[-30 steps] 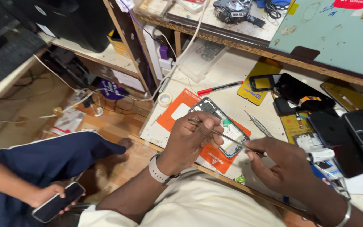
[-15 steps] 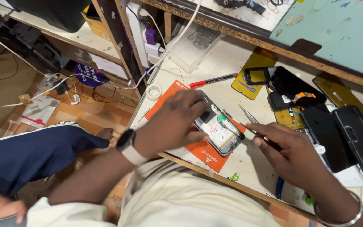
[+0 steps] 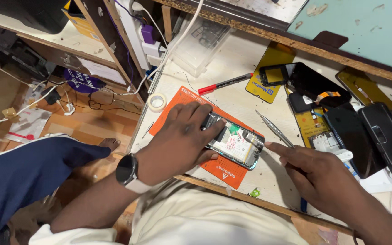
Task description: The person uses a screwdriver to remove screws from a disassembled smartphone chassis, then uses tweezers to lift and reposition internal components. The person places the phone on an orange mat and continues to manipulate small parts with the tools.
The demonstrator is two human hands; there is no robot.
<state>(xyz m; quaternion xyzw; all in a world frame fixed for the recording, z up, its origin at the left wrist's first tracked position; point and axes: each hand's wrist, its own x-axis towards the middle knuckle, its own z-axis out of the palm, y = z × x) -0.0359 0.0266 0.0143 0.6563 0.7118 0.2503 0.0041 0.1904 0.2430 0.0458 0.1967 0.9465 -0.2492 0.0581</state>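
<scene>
The left hand (image 3: 180,138) lies flat over the near end of an opened smartphone (image 3: 234,143), its fingers (image 3: 205,119) spread and curled onto the frame, pinning it so it will not slide. The phone rests back-off, circuit parts exposed, on an orange repair mat (image 3: 184,97) near the front edge of the counter (image 3: 232,59). The right hand (image 3: 323,177) rests just beside the phone's far end, its fingers loosely together and pointing at that corner; a slim screwdriver (image 3: 273,129) lies by them, though whether they grip it cannot be told. A red-capped marker (image 3: 225,83) and a tape roll (image 3: 158,101) sit apart, beyond the mat.
</scene>
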